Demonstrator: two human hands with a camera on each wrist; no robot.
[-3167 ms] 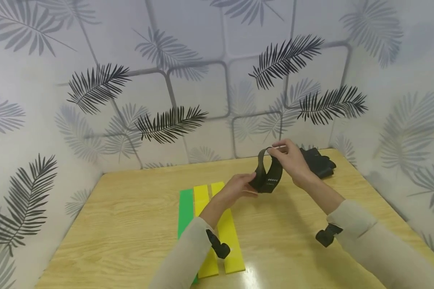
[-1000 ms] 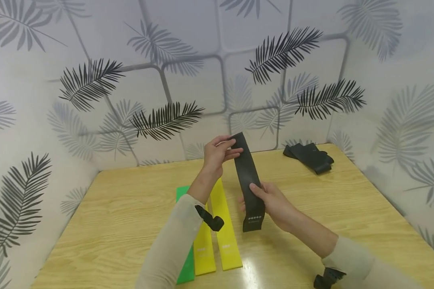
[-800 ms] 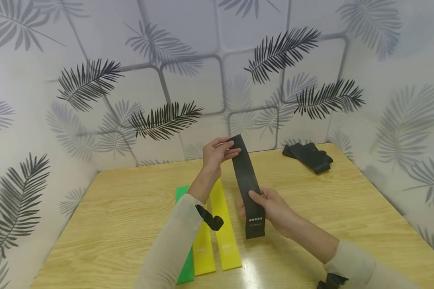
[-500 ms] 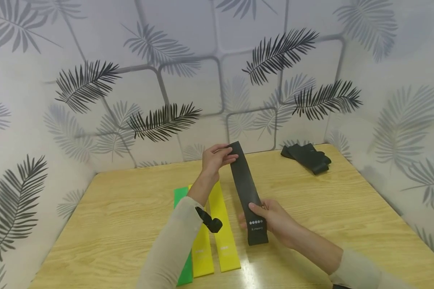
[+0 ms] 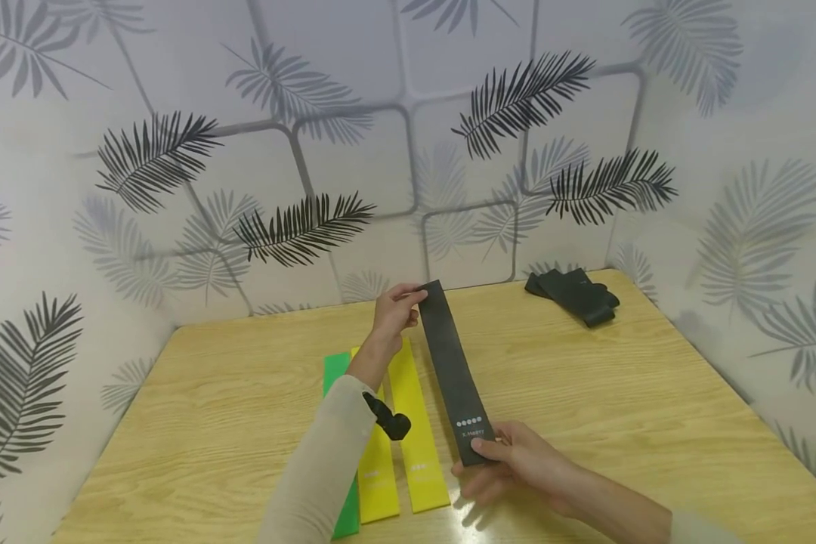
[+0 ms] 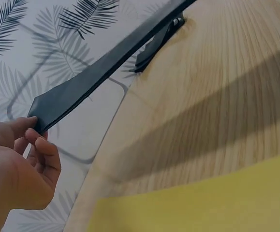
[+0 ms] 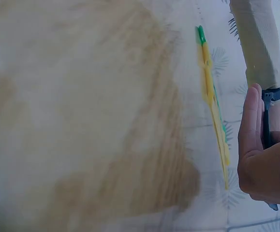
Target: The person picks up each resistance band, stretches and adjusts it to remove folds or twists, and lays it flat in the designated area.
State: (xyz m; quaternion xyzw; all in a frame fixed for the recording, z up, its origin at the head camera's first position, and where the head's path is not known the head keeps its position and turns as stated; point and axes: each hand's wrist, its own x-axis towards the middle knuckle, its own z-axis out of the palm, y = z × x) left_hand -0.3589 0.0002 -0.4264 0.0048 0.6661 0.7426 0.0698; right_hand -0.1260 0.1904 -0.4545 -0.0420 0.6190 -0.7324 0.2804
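Note:
A black resistance band (image 5: 452,363) is stretched flat between both hands over the table, its length pointing away from me. White dots and the print "X-Heavy" show near its close end. My left hand (image 5: 391,311) pinches the far end between thumb and fingers, as the left wrist view also shows on the band (image 6: 81,89). At the near end my right hand (image 5: 527,461) grips the band with its thumb on top and fingers beneath. To its left lie a green band (image 5: 336,370), a yellow band (image 5: 378,483) and a second yellow band (image 5: 415,423), side by side.
A loose heap of black bands (image 5: 574,295) lies at the back right of the wooden table (image 5: 245,400). Behind the table stands a leaf-patterned wall (image 5: 353,166). My left forearm passes over part of the green and yellow bands.
The black band, earlier an open loop in both hands, has been pulled out flat. Since then it has lowered, and my right hand has slid down to its near end.

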